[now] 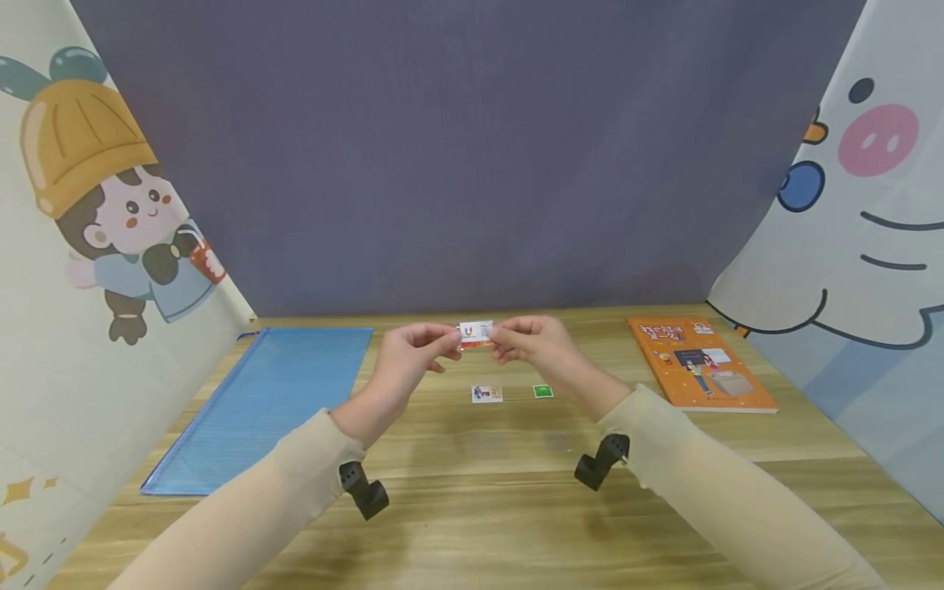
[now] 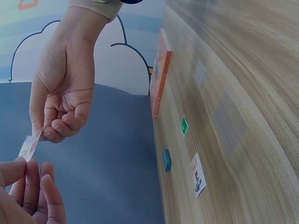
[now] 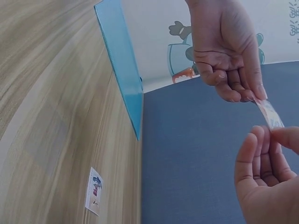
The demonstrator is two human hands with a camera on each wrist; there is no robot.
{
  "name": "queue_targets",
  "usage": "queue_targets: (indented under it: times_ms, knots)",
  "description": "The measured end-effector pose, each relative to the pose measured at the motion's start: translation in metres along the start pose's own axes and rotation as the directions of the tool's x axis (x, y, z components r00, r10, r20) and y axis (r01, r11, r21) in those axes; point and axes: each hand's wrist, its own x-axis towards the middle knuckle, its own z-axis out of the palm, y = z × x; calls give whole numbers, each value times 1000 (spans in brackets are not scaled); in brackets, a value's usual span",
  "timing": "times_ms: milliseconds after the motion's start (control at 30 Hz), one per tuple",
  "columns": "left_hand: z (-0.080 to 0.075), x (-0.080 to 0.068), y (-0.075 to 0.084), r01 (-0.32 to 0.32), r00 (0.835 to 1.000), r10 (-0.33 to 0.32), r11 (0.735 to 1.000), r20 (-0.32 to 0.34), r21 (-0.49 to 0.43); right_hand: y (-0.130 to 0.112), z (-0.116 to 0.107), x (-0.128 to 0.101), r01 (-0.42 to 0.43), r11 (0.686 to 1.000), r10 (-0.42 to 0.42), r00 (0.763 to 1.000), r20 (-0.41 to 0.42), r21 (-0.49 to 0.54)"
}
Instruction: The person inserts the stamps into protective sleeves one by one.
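Note:
A small white card with red print [image 1: 475, 333] is held up above the wooden table [image 1: 472, 508] by both hands. My left hand [image 1: 413, 348] pinches its left end and my right hand [image 1: 533, 340] pinches its right end. The left wrist view shows the card [image 2: 30, 146] between the fingertips of both hands. In the right wrist view the card [image 3: 270, 114] is seen nearly edge-on. Below the hands, a small picture card [image 1: 487, 394] and a green square card [image 1: 542, 392] lie flat on the table.
A blue zip pouch [image 1: 265, 401] lies at the left of the table. An orange book [image 1: 696, 362] lies at the right. A small blue block [image 2: 167, 159] sits near the back edge. Cartoon curtains hang on both sides, with a grey backdrop behind.

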Motion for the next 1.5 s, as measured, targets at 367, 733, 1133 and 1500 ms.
queue_targets:
  times_ms: [367,733,1133,1500]
  knots:
    - [1,-2,1,-7,1000,7,1000,-13,30,1,0,1,-20,1000,20,1000,-12,6]
    - [1,-1,1,-14,999,16,998,-35,53,2,1,2,-33,999,33,999,-2,4]
    - [-2,0,-2,-18,998,19,1000,-52,7,2,0,0,46,997,-42,997,67,-61]
    - [-8,-1,-4,43,999,-42,999,-32,19,-1,7,-2,120,979,-98,986,134,-168]
